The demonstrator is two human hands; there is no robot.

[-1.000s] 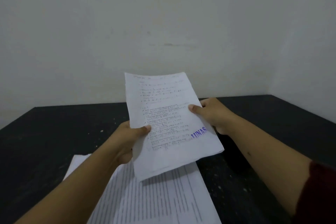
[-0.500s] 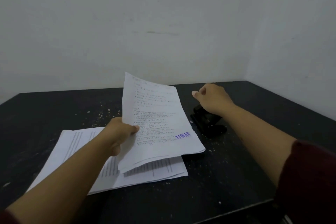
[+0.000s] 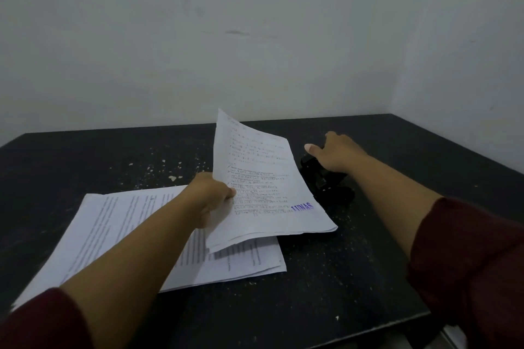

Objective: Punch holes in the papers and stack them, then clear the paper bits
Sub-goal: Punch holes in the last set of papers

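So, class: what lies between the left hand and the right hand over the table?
In the head view, the held sheets stamped in purple, pinched by the left hand, stand between it and the right hand on the black hole punch.

A black desk (image 3: 354,278) carries a spread stack of papers (image 3: 127,224) under the left hand (image 3: 209,193), a black hole punch (image 3: 326,181) beneath the right hand (image 3: 337,153), and scattered paper bits (image 3: 170,170) beyond the left hand.

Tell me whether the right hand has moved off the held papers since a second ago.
Yes. The right hand let go of the held papers and moved right and away, onto the black punch on the table. The left hand alone holds them.
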